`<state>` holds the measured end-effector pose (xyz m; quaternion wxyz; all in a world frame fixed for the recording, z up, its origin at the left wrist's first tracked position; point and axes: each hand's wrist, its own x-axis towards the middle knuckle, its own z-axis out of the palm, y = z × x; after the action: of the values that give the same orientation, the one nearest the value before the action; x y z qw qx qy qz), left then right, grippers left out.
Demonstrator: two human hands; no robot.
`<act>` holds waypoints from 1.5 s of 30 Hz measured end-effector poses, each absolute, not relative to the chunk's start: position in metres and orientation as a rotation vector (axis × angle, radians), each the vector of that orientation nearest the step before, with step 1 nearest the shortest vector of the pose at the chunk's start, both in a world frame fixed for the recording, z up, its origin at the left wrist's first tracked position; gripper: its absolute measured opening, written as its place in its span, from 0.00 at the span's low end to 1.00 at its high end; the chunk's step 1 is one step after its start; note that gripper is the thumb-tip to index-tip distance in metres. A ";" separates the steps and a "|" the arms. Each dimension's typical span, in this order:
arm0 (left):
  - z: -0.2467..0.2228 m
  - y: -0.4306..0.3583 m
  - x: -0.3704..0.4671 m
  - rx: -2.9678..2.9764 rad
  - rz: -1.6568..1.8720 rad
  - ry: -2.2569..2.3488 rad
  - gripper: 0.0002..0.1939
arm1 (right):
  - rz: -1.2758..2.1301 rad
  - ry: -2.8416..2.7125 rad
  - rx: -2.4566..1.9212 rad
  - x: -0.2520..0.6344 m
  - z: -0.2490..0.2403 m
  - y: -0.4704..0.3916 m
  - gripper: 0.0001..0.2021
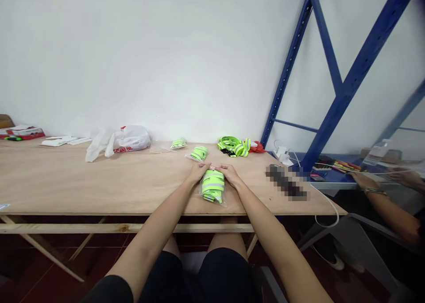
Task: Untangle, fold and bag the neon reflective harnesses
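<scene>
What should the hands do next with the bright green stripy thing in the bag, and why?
Maybe slide the right hand along the far edge of the clear bag, pressing it flat. The bright green strap is already inside, and the left hand is at that edge too. Whether it's sealed is too small to see.

The bag [213, 187] just below the frame's middle is shiny, clear plastic; the table [149, 179] is smooth wood.
</scene>
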<state>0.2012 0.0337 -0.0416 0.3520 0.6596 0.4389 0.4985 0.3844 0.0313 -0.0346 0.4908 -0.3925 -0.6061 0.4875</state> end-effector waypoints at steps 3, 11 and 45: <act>-0.031 0.038 0.189 1.838 1.336 1.329 0.32 | 1.140 -1.492 -0.974 0.383 -0.035 0.029 0.20; -0.019 0.074 0.139 2.451 0.647 1.549 0.20 | 0.943 -1.710 -1.049 0.388 -0.015 0.042 0.18; -0.043 0.166 0.145 2.659 0.708 1.438 0.22 | -0.027 -2.144 -1.618 0.396 -0.005 0.223 0.24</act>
<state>0.1454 0.1661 -0.0427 0.0183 0.8564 0.4629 0.2281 0.3960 0.2231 -0.0051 0.2258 -0.5868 -0.7775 -0.0100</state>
